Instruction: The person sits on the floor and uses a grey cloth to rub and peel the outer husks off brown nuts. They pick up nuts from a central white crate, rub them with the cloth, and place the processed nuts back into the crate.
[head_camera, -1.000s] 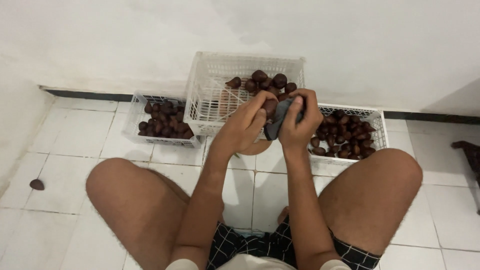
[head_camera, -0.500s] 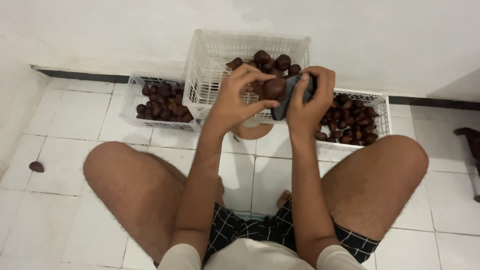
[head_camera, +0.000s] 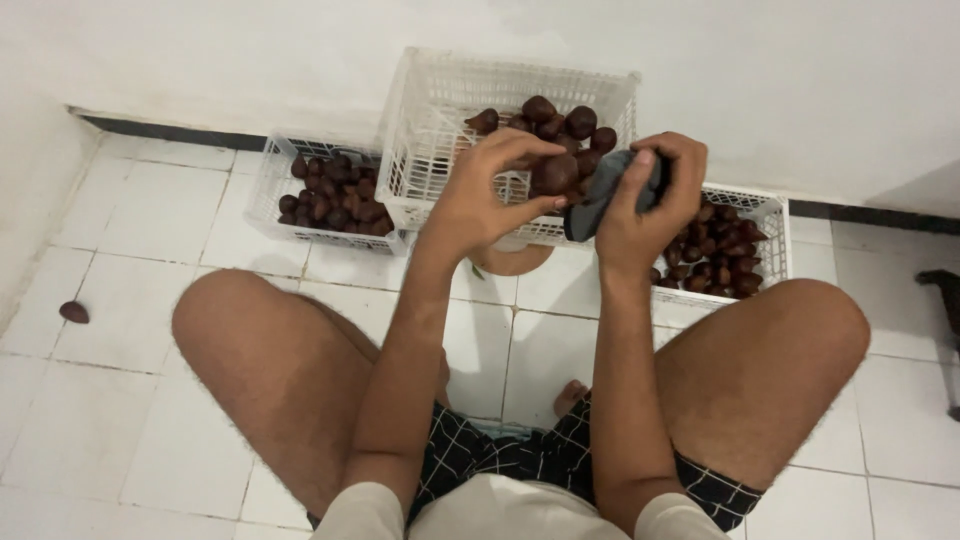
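My left hand (head_camera: 487, 190) pinches a dark brown scaly fruit (head_camera: 556, 174) between thumb and fingers. My right hand (head_camera: 650, 200) grips a dark grey cloth (head_camera: 600, 190) pressed against that fruit. Both hands hover in front of a tall white plastic crate (head_camera: 440, 120) that holds several of the same fruits. I sit on the tiled floor with my knees spread apart.
A low white basket (head_camera: 268, 190) full of brown fruits sits at the left, another low basket (head_camera: 770, 215) at the right. A single fruit (head_camera: 73, 312) lies on the tiles far left. A white wall rises behind the crates. A dark object (head_camera: 945, 290) shows at the right edge.
Both hands have risen slightly with the fruit and cloth. The left hand's fingers have shifted around the fruit while the cloth stays pressed to it.
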